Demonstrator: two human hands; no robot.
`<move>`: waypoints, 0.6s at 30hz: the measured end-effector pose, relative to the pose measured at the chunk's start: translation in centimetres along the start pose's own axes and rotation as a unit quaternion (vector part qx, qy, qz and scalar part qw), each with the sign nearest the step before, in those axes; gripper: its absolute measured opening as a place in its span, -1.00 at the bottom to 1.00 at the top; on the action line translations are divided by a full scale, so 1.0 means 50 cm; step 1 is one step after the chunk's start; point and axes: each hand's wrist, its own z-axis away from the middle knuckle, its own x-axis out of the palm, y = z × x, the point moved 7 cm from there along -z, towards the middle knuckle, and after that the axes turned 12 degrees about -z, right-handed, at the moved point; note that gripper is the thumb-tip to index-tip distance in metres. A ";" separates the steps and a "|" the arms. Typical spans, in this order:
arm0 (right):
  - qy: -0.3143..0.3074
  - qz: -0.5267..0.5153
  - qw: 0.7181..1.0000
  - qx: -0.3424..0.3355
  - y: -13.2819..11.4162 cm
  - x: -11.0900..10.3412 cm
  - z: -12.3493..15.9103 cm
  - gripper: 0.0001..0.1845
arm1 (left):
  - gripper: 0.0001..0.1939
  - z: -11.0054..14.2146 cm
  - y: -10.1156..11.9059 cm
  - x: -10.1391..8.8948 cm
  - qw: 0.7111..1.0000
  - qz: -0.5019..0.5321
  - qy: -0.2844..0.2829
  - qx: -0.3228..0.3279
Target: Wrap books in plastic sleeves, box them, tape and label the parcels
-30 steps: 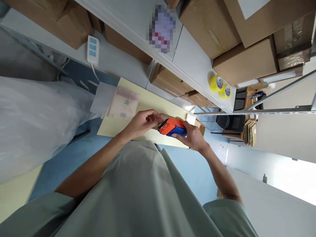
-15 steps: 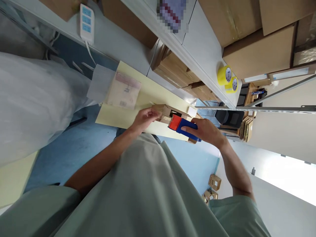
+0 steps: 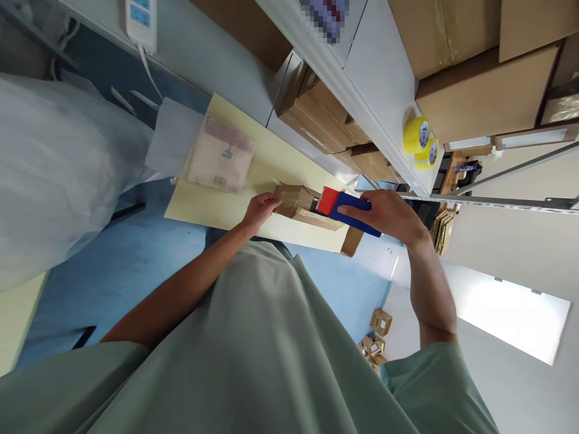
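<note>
A small brown cardboard box (image 3: 293, 200) lies on the pale yellow tabletop (image 3: 199, 204) in front of me, its right end standing open. My left hand (image 3: 261, 211) is closed on the left end of this box, fingertips and thumb pinching its edge. In my right hand (image 3: 386, 216) is a blue and red tape dispenser (image 3: 351, 211), gripped by its blue body. The dispenser's red head points left, over the open right end of the box. Whether it touches the cardboard I cannot tell.
A clear plastic packet (image 3: 222, 154) lies to the left on the tabletop. Yellow tape rolls (image 3: 417, 135) stand on the shelf to the right, beside large cartons (image 3: 484, 99). A power strip (image 3: 142, 24) is at upper left, above a big white plastic sack (image 3: 63, 181).
My right hand has drawn the tape dispenser right, away from my left hand, then raised it slightly. The dispenser has turned, and the box between my hands has come into view. The camera has shifted too.
</note>
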 end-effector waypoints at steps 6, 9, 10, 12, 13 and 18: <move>-0.054 0.088 0.993 0.060 -0.053 0.009 -0.017 -0.19 | -0.80 -0.030 -0.018 0.015 0.999 0.020 0.016 -0.032; -0.055 0.106 0.991 0.063 -0.060 0.018 -0.024 -0.21 | -0.92 -0.040 -0.025 0.018 0.999 -0.017 0.025 -0.015; -0.054 0.110 0.990 0.063 -0.059 0.020 -0.025 -0.21 | -0.94 -0.042 -0.027 0.020 0.999 -0.030 0.029 -0.005; -0.052 0.116 0.990 0.064 -0.055 0.024 -0.028 -0.21 | -0.94 -0.045 -0.033 0.024 0.998 -0.054 0.032 0.012; -0.052 0.117 0.990 0.064 -0.053 0.026 -0.028 -0.21 | -0.94 -0.047 -0.036 0.027 0.997 -0.067 0.030 0.019; -0.059 0.121 0.988 0.072 -0.054 0.030 -0.026 -0.20 | -0.91 -0.067 -0.050 0.046 0.989 -0.128 0.009 0.079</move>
